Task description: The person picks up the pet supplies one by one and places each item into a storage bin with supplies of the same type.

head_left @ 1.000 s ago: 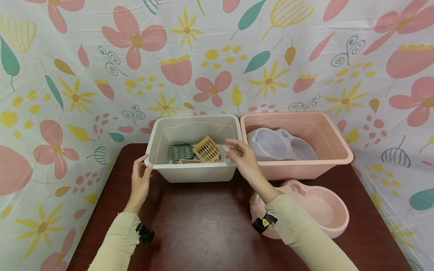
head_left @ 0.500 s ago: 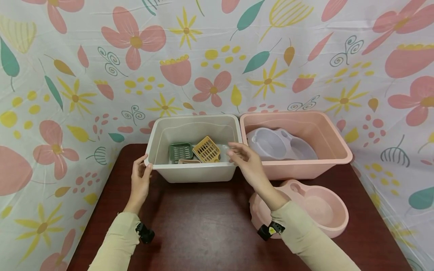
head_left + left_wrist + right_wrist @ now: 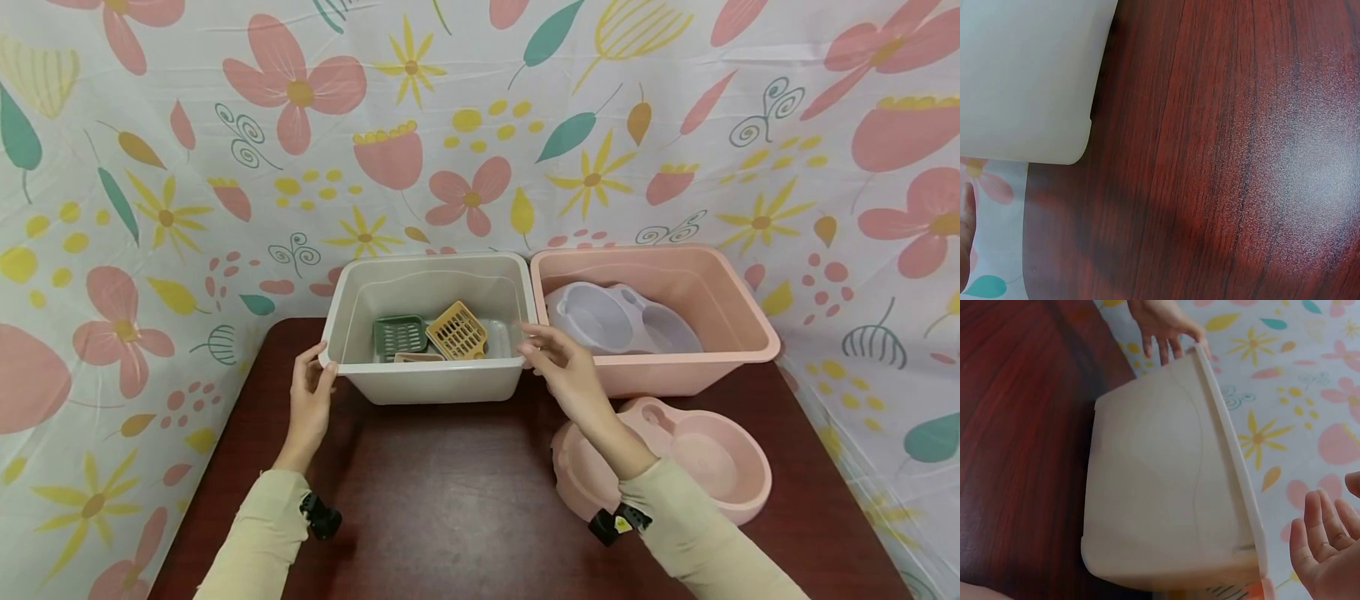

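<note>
My left hand (image 3: 309,400) rests at the front left corner of a pale grey plastic tub (image 3: 427,385); in the right wrist view its straight fingers (image 3: 1163,351) hang beside the end wall. My right hand (image 3: 562,367) hovers with relaxed fingers over the tub's front right corner, near the pink tub, and holds nothing; whether a fingertip touches the rim I cannot tell. Inside the grey tub lie a yellow slotted litter scoop (image 3: 456,332), a green one (image 3: 400,333), and a beige piece (image 3: 418,357) mostly hidden by the front wall.
A pink tub (image 3: 738,292) adjoins the grey one, with a lilac double pet bowl (image 3: 600,317) inside. On the dark red wooden table (image 3: 450,500), a pink double pet bowl (image 3: 712,462) lies partly under my right forearm. A floral cloth (image 3: 472,100) hangs behind.
My right hand has drawn back to the right, from over the inside of the grey tub to its front right corner. My left hand and the tubs have stayed put.
</note>
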Demonstrator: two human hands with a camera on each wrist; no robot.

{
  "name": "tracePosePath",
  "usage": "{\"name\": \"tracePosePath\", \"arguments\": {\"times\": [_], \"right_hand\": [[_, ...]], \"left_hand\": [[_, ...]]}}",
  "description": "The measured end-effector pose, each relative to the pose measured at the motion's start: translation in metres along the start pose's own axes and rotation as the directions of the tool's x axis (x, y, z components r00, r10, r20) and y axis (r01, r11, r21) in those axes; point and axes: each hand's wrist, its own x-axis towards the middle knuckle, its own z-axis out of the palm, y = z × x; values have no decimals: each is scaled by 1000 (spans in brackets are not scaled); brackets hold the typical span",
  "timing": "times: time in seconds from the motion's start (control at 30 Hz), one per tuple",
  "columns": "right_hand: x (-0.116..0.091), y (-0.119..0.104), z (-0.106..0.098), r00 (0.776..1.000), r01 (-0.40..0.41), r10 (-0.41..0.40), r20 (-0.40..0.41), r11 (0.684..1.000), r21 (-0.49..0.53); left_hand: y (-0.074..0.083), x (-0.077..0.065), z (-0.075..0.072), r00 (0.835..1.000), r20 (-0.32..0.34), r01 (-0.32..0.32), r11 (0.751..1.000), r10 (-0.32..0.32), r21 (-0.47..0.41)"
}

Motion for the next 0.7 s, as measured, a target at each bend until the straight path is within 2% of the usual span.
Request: {"name": "tracePosePath", "arguments": {"times": [0.3,0.57,0.7], "right_hand": [[-7,6,-10,1000,-25,25,-16,999,32],[-15,8,-23,999,4,-4,-48,1000,-2],[-18,10,-29,998,-13,12,-62,1000,-19]], "left_hand": [[0,0,-1,1000,2,7,1000,-7,9],[0,0,-1,1000,9,4,1000,-4,8],[0,0,-1,1000,12,5,1000,-5,11]]}}
